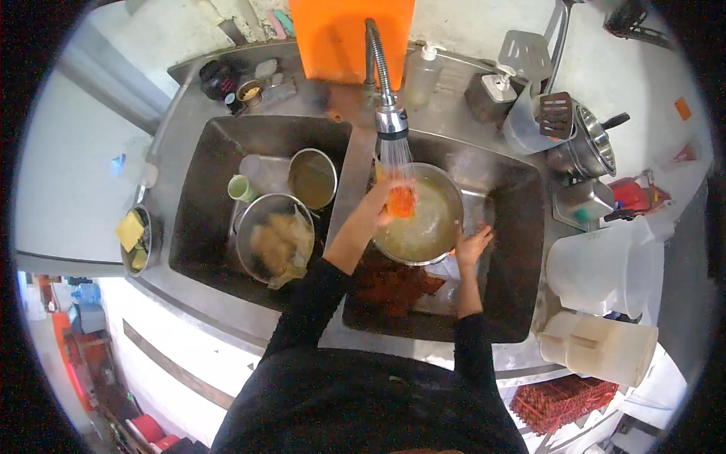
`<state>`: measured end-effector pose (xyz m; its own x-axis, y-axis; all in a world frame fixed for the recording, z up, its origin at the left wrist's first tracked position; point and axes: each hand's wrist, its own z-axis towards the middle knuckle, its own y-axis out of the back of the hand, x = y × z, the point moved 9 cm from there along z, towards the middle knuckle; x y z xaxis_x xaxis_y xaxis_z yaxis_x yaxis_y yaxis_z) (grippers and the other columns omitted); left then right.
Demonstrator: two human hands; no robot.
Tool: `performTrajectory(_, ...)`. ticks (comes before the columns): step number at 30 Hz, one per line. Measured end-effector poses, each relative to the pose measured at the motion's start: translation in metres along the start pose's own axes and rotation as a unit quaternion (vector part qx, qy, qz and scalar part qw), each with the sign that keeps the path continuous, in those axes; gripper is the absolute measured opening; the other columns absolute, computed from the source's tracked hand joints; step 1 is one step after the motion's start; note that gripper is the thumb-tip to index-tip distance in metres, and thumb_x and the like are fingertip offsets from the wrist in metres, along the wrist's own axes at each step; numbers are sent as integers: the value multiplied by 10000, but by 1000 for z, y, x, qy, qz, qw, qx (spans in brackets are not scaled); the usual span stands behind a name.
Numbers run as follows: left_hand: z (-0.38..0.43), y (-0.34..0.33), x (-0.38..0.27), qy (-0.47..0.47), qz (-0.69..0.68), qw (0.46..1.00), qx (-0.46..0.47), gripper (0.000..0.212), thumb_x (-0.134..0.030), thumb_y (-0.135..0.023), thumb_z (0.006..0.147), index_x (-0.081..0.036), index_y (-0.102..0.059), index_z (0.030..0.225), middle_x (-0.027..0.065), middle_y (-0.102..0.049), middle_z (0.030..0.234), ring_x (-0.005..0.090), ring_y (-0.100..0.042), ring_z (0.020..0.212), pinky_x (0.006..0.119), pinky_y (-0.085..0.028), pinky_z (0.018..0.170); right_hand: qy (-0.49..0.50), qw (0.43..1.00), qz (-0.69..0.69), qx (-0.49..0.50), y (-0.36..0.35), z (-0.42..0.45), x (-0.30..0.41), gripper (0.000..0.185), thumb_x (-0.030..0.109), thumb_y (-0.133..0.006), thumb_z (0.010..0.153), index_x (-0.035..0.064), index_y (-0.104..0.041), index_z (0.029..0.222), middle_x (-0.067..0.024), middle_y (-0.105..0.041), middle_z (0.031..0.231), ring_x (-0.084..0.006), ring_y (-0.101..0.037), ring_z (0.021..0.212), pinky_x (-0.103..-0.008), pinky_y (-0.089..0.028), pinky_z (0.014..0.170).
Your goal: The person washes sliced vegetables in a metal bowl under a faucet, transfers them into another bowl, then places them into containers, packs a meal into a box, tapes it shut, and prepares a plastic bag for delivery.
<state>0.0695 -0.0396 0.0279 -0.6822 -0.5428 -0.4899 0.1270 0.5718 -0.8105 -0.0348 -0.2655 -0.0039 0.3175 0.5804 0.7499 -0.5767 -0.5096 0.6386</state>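
My left hand (384, 205) holds an orange item (401, 201), perhaps a sponge, under the spray from the faucet head (391, 120). Falling water blurs its shape. Below it, a round metal pot (460, 196) in the right sink basin contains cloudy, yellowish water. My right hand (472, 243) is at the pot's right side, thumb by the rim and the other fingers spread away from it. Between thumb and fingers I see nothing held. Reddish-brown matter (391, 286) lies on the basin floor in front of the pot.
The left basin (193, 227) holds a pot with a clear bag (278, 244), another metal pot (313, 179) and a green cup (243, 188). Soap dispensers (422, 76), a utensil container (519, 127) and large plastic containers (595, 272) line the back and right. A sponge bowl (148, 249) sits left.
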Motion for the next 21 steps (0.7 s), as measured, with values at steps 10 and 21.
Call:
performTrajectory(10,-18,-34,-37,-98,73,991,56,446,-247,-647,839,-126,-441,1217,66,-546,1137,184,-570,962,335,-502,752,107,963,56,241,-25,24,-17,427,-59,-542,745,-49,-482,1168,-187,-590,1101,-234,-568,1033,-339,-438,876)
performTrajectory(21,-29,-31,-49,-104,187,976,53,409,-260,-610,863,-119,-453,1213,39,-553,1125,182,-555,1028,353,-477,875,281,899,-247,226,110,50,119,516,-50,-577,694,-7,-458,1194,-238,-595,903,-420,-564,761,-467,-464,702)
